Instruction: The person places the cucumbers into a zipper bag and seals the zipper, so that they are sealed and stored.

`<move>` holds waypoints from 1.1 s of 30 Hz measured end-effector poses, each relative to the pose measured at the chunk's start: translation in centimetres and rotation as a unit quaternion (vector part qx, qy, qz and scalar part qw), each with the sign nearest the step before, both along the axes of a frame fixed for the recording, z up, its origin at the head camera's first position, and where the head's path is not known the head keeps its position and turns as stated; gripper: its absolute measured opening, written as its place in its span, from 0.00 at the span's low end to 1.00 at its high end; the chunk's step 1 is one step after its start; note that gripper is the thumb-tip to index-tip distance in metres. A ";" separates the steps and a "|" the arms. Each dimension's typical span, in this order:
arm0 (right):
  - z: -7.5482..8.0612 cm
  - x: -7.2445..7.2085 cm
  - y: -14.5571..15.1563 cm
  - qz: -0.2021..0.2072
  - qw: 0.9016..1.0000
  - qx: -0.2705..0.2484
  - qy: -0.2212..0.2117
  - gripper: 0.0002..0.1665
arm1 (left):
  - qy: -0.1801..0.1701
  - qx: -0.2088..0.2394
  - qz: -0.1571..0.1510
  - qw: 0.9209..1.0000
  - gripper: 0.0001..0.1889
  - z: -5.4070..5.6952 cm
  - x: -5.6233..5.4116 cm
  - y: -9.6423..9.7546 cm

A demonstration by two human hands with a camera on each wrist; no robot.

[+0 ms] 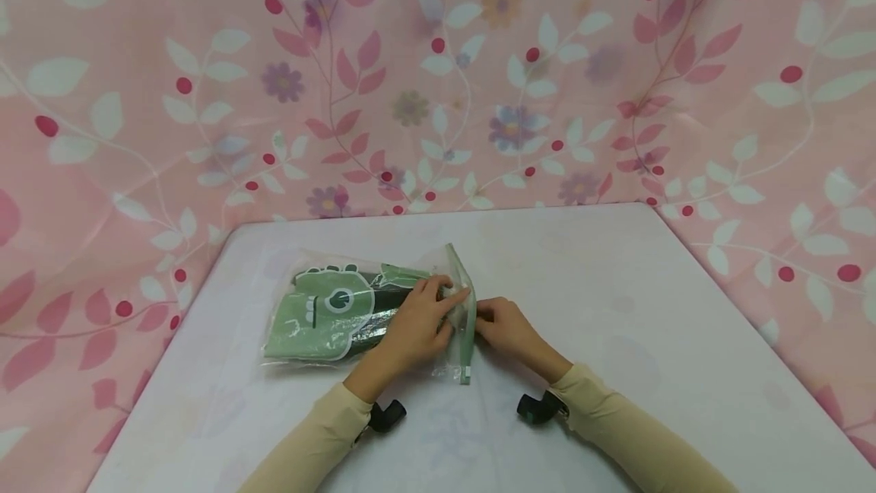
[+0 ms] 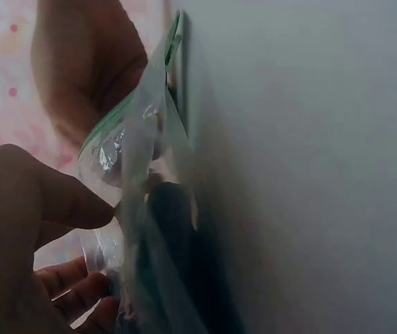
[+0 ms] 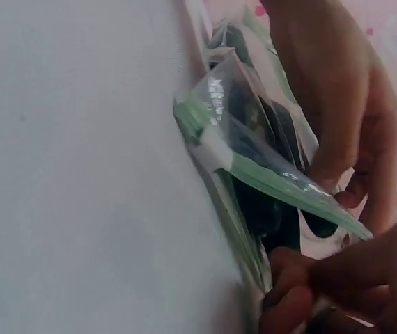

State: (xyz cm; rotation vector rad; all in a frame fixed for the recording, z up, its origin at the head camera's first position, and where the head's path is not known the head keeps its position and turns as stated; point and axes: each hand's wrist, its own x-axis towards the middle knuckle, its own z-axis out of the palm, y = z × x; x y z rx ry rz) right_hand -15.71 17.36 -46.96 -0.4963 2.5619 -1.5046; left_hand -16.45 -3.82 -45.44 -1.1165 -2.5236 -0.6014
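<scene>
A clear zip bag (image 1: 445,356) with a green zip edge lies across the left-middle of the table. Inside it is a folded green and dark item (image 1: 308,326) with a cartoon face; its kind is unclear. My left hand (image 1: 417,322) pinches the bag's film near the mouth, thumb and finger meeting on the plastic in the left wrist view. At the zip edge, my right hand (image 1: 505,326) grips the green strip with curled fingers. The right wrist view shows the two green strips parted, with a white slider (image 3: 216,149) near one end.
A white-covered table (image 1: 582,265) spreads under both hands. Behind it hangs a pink curtain (image 1: 479,82) with leaves and flowers. Black wrist cameras (image 1: 541,408) sit by the beige sleeves (image 1: 630,424).
</scene>
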 end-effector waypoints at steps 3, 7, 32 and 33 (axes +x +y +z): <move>-0.2 0.2 0.4 -0.015 0.993 -0.097 -0.068 0.15 | 0.046 -0.088 0.036 0.994 0.25 -0.1 0.0 0.5; -0.2 0.5 0.9 -0.001 0.984 -0.126 -0.123 0.18 | 0.080 -0.153 0.070 0.982 0.18 0.0 0.3 0.7; 0.5 4.1 0.7 0.128 0.971 -0.085 -0.181 0.06 | 0.118 -0.195 -0.025 0.973 0.17 0.2 5.8 -0.2; 0.4 4.1 0.7 0.125 0.970 -0.089 -0.188 0.07 | 0.130 -0.197 -0.024 0.972 0.16 0.1 5.8 -0.1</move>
